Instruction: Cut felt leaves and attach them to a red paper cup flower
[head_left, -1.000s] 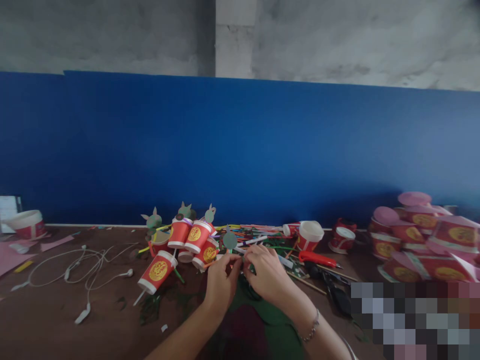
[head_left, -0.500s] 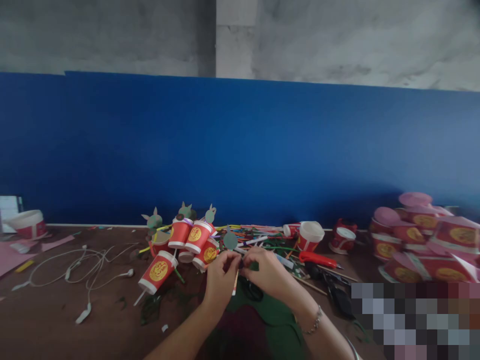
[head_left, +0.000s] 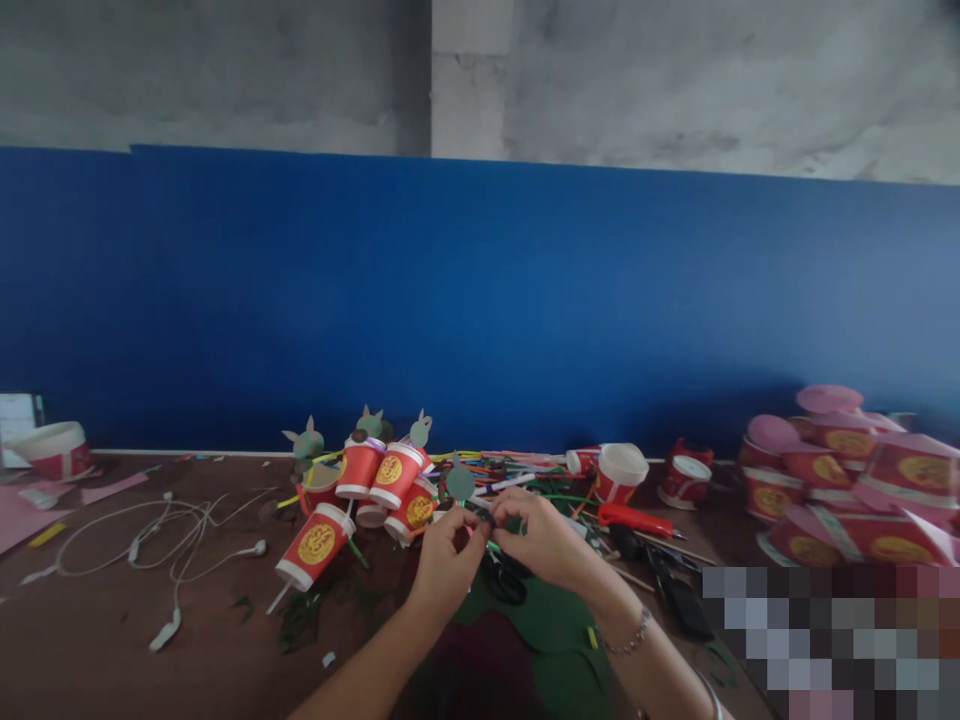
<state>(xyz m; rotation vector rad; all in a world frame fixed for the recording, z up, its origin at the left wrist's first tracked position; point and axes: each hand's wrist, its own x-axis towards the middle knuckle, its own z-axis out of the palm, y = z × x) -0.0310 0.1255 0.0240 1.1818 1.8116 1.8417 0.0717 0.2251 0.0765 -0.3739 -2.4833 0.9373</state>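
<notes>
My left hand pinches a small dark piece whose kind I cannot make out. My right hand, a chain bracelet on its wrist, has its fingers closed at the same piece from the right. Just beyond the fingertips a grey-green round paper cutout with a pointed ear shows; whether it is held is unclear. Black-handled scissors lie below the hands on dark green sheets. To the left, red paper cups with yellow emblems lean together, one on a white stick, with eared green cutouts behind them.
White wired earphones lie on the brown table at left. Coloured sticks and pens are heaped at the back, near a white-rimmed cup. A red-handled tool rests at right, before stacked cups with pink paper.
Both hands have shifted slightly to the right, fingertips still together. More of the scissors shows beneath them, and a small yellow piece now shows by my right wrist.
</notes>
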